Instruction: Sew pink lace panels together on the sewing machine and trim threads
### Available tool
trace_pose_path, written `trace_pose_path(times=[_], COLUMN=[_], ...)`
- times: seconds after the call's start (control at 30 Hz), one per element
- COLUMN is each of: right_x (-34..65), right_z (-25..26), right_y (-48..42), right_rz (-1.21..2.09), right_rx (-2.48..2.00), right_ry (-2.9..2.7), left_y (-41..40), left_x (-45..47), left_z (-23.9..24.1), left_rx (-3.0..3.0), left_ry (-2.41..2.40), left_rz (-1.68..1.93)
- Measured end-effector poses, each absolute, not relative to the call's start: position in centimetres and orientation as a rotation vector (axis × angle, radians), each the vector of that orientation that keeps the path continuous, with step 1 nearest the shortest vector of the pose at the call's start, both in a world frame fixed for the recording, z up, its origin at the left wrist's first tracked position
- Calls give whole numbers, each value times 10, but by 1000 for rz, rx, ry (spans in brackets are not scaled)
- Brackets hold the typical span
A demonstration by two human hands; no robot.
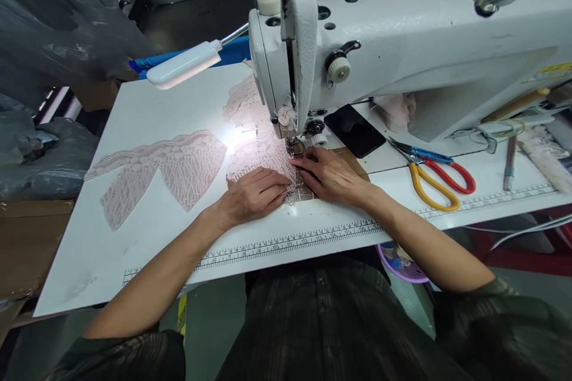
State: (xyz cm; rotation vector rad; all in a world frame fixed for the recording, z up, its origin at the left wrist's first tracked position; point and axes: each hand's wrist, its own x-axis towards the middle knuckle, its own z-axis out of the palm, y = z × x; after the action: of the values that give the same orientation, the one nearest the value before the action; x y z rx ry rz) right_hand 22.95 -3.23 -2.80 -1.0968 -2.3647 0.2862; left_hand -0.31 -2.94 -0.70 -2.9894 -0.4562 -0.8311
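Note:
A white sewing machine (402, 41) stands on the white table (147, 238). Under its presser foot (294, 144) lies a piece of pale pink lace (257, 158). My left hand (254, 193) rests flat on the lace just left of the needle, fingers stretched out. My right hand (328, 174) lies flat on the lace edge right of the foot, fingers pointing at the needle. More lace (243, 101) trails behind the machine head.
Separate pink lace pieces (179, 166) lie to the left. Red and yellow-handled scissors (435, 175), a dark phone (355, 130) and tools (509, 161) sit right of the needle. A lamp (183, 64) shines on the work. A ruler strip (290, 243) runs along the front edge.

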Motion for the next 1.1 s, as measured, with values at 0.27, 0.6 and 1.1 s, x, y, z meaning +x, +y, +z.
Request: trace_pose_path(times=[0.27,0.6,1.1], right_x=[229,238,232], right_z=[-29,-25,-25], right_y=[-32,-29,-31], right_rz=[290,287,268], right_rx=[-1097,-855,-1070], right_ry=[-2361,-2414,-2451], left_y=[-31,-19,-16], left_x=[-3,0,-3], left_z=[-7,6,-1], left_rx=[-3016,-3222,-3148], left_ry=[-471,-494,-592], left_rz=[-802,-646,-745])
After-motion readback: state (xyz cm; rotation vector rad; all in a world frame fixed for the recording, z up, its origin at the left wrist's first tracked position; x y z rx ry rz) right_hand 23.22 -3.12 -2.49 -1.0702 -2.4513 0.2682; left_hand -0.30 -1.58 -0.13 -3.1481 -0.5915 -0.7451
